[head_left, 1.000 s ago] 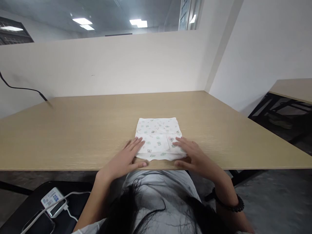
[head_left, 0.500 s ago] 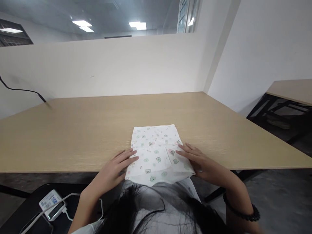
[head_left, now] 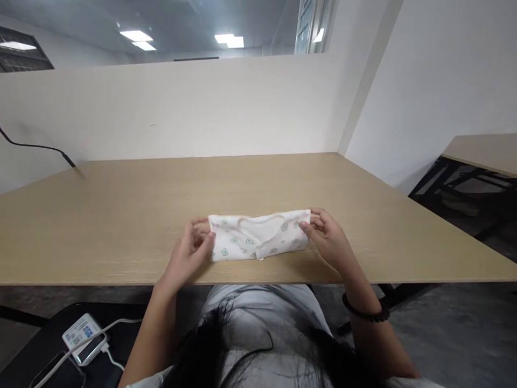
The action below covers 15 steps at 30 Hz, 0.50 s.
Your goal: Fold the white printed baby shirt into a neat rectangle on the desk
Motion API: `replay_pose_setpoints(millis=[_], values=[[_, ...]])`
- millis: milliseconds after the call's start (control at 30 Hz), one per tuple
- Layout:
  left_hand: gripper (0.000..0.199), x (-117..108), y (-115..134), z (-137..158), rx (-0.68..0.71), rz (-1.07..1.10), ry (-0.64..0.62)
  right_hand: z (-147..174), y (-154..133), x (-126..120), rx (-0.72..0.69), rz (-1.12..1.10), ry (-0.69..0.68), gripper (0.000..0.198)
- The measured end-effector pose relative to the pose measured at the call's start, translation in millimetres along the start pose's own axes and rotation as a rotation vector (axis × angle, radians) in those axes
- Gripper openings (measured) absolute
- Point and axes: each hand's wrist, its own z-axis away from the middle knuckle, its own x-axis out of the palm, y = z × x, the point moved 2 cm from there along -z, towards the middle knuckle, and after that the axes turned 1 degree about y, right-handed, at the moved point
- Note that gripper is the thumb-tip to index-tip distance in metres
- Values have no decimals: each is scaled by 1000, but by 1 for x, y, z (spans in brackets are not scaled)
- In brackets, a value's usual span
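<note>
Bench [head_left: 133, 210], one: wide, pale wood-grain top, spanning the view; front edge at the person's torso.
Panel [head_left: 202, 108], one: white, upright, along the bench's far edge.
Second bench [head_left: 484, 148], one: similar pale top, dark frame, well apart at far right.
Seat [head_left: 44, 337], one: black, lower left, below bench level.
Cloth [head_left: 278, 231], one: white, small green and pinkish printed motifs; folded into a wide strip, creased at the middle; held over the bench's near part, before the torso. Contact of its lower edge with the bench cannot be told.
Left hand [head_left: 191, 249]: grasping the cloth's left end, thumb in front, fingers partly behind.
Right hand [head_left: 329, 237]: grasping the cloth's right end, thumb on the near face, fingers behind.
Device [head_left: 85, 338], one: white, boxy, labelled, on the seat; white cable attached.
Bracelet [head_left: 365, 311], one: black, beaded, around the right wrist.
</note>
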Motion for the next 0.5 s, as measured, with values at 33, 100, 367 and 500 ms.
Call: replay_pose_setpoints(millis=[33,100,367,500], values=[[52,3,-2,-5,-11,0,88,-6,3,3,35,-12,64,50],[70,7,-3,-8,13,-72,232,-10,9,5,78,12,184,67],[58,17,8,8,-58,-401,-4,6,17,4,189,159,53,50],[50,21,10,-7,-120,-534,-92,-3,9,19,96,155,-72,39]])
